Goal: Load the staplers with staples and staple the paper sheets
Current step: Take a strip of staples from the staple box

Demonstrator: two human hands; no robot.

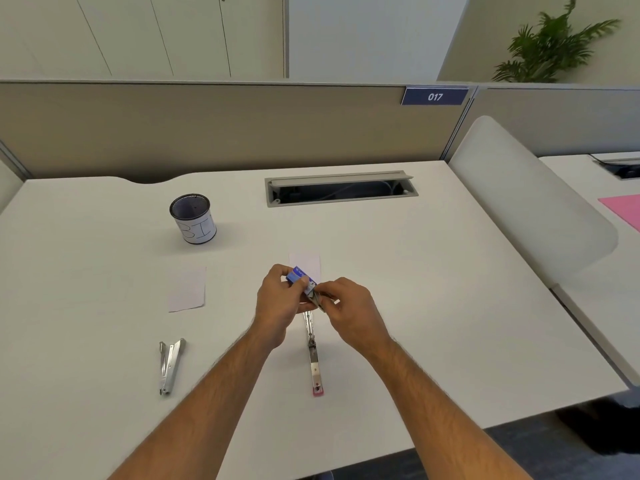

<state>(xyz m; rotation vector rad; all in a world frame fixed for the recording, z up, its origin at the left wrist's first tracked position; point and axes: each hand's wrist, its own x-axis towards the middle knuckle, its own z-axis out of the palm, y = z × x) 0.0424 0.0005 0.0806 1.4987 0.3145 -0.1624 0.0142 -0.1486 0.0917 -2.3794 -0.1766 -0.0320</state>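
My left hand (277, 303) grips a small blue staple box (298, 276) above the middle of the white desk. My right hand (349, 308) pinches the grey strip of staples (317, 297) sticking out of the box's near end. Below the hands a stapler with a pink end (314, 362) lies swung open flat on the desk. A second, all-metal stapler (169, 366) lies half open at the front left. One small paper sheet (187, 289) lies to the left, and another paper sheet (306, 262) shows just beyond the hands.
A black mesh cup with a white label (194, 218) stands at the back left. A cable slot (341, 188) is set into the desk (433, 289) near the back edge. A white divider (530, 202) borders the right side, with a pink sheet (623, 209) on the neighbouring desk.
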